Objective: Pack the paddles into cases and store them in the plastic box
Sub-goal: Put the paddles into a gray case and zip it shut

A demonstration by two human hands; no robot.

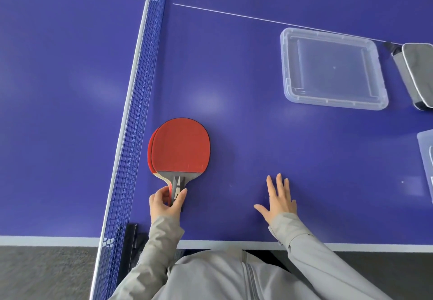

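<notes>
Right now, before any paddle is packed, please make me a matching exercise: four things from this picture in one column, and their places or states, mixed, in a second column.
Things
1. red paddles
2. clear plastic box
3. grey paddle case
4. right hand

Places or states
A. fingers spread, holding nothing
B. empty, on the blue table
C. stacked beside the net, handles held by the left hand
D. at the right edge of the view, beside the box

Pairs: 1-C, 2-B, 3-D, 4-A
</notes>
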